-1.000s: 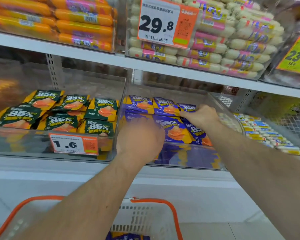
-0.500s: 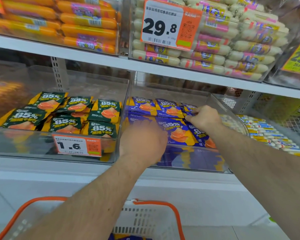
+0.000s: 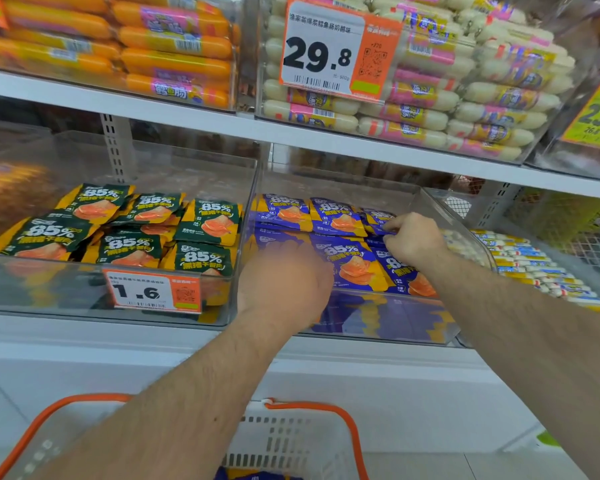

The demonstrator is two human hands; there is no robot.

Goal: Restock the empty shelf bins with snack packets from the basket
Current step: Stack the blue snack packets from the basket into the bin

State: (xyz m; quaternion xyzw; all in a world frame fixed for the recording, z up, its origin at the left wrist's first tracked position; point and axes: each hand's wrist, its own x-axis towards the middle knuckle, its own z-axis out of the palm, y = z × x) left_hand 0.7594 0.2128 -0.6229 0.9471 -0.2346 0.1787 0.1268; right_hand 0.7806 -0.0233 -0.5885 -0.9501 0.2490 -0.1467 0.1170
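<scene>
At frame centre, the right hand [image 3: 413, 242] has shifted back to pinch a rear purple packet [image 3: 378, 221], tidying rows, while the blurred left hand [image 3: 284, 282] stays put, its fingers impossible to tell.

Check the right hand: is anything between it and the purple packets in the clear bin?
Nothing visible. The right hand is already inside the bin, fingers on a purple packet in the back row. The blurred left hand sits further left.

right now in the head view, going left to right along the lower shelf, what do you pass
green snack packets → 1.6 price tag → left hand → purple snack packets → right hand → small white sticks
</scene>
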